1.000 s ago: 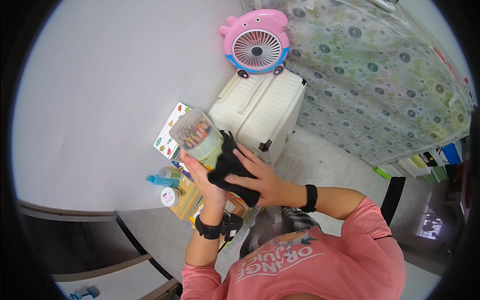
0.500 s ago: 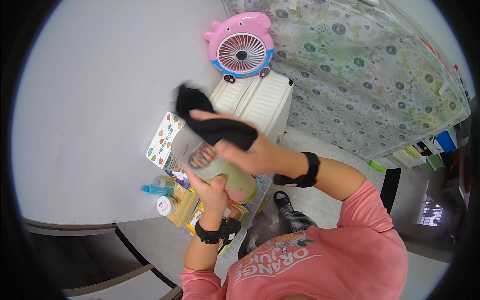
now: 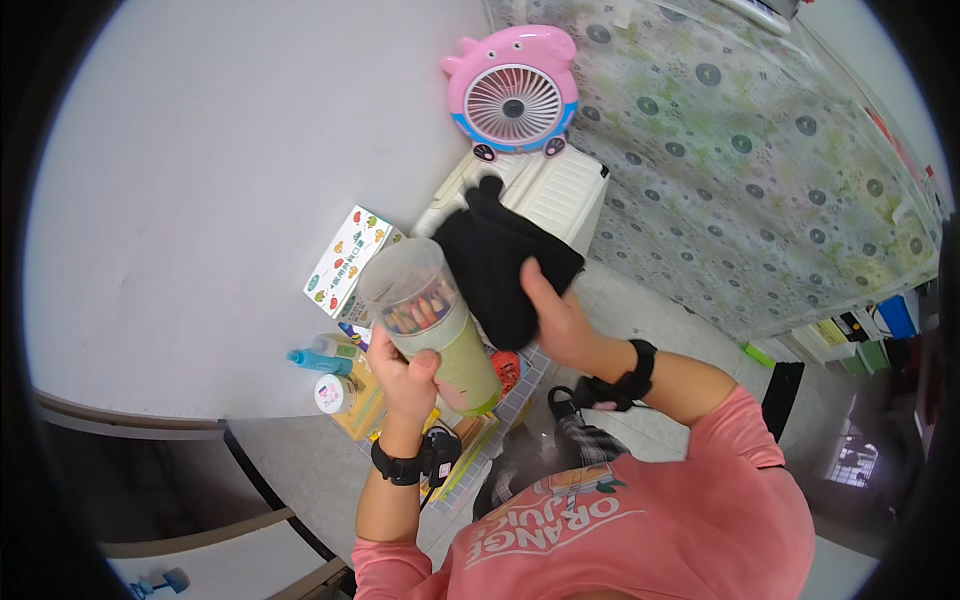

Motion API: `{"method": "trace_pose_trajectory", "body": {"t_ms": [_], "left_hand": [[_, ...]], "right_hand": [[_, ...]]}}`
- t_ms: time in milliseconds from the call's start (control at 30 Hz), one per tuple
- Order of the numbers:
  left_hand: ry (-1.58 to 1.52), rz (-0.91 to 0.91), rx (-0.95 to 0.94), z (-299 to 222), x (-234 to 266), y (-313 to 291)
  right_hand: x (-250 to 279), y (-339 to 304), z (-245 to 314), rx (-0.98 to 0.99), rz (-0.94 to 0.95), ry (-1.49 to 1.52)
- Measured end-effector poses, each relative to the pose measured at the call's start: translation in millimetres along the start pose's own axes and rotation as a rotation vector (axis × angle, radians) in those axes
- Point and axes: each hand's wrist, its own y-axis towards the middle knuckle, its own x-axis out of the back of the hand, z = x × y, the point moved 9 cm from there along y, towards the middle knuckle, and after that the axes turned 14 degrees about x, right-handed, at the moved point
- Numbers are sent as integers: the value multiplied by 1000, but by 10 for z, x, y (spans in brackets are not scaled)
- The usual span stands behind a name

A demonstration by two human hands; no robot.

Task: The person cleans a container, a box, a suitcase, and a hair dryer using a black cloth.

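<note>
The black cloth (image 3: 500,262), held across the clear upper part of the pencil container (image 3: 455,350) half a second ago, has been drawn off to the right and is now spread broader beside it; whether the two touch cannot be told. The container is held tilted at the centre of the frame, its clear end toward the upper left and its green base toward the lower right, with coloured pencils (image 3: 418,312) seen through the wall. It is gripped by the left hand (image 3: 402,380), the thumb laid across the front — the other fingers are mostly hidden behind. The cloth is pinched at its right edge by the right hand (image 3: 562,322), thumb in front, fingertips covered. Above, the cloth is backed by the white suitcase (image 3: 572,185); the left of the frame is filled by a pale wall (image 3: 190,200), and room is left by a strip of tiled floor (image 3: 630,300) right of centre. Printed characters and small coloured pictures are borne by the white box (image 3: 345,262) left of the container; white lettering is carried across the pink shirt (image 3: 640,535) — at the lower edge.
</note>
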Motion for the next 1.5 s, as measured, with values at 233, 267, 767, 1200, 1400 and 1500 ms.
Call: {"method": "trace_pose_trajectory", "body": {"t_ms": [233,267,767,1200,1400,1500], "left_hand": [[560,-71,-6,-324,-393,145],[463,-89,-120,-361,-429,84],[16,-356,-192,-372,303,-2],[-108,-367,-296,-371,162,-250],[-55,-410,-264,-518,418,-222],[-81,-341,-213,-487,493,-158]], "right_hand": [[-275,250,203,260,39,-130],[-350,236,311,384,27,-226],[293,-498,-519,125,139,-582],[-999,118,566,636,487,-404],[-461,-326,-188,263,552,-533],[-163,-296,-450,-76,328,-402]]}}
